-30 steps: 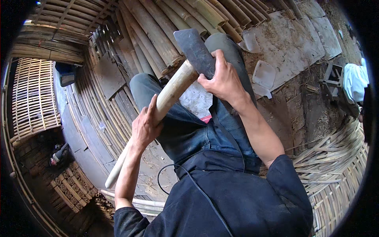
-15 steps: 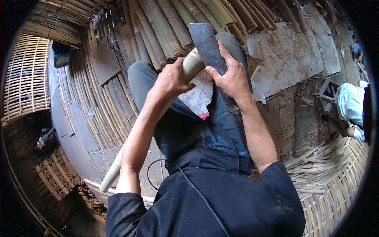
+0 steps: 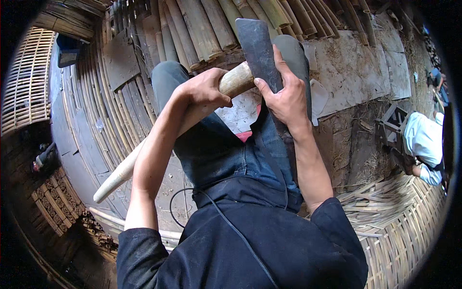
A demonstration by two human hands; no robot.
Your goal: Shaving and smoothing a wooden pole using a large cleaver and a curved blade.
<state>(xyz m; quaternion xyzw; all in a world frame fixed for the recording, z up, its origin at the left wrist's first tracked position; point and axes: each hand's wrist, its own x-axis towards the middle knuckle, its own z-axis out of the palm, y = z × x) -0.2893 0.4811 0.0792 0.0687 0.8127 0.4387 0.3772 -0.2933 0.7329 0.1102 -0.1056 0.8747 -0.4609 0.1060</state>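
Wooden handle slants across my lap, my left hand curled around it; my right hand, half open, holds the flat metal blade beside my right knee.

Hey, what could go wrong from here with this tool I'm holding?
The right grip is bare against the dark metal head, so an edge might nick it, though I can't judge sharpness. In view, the dark metal head overlaps the right knee, which it might knock if the left grip slipped on the wooden handle.
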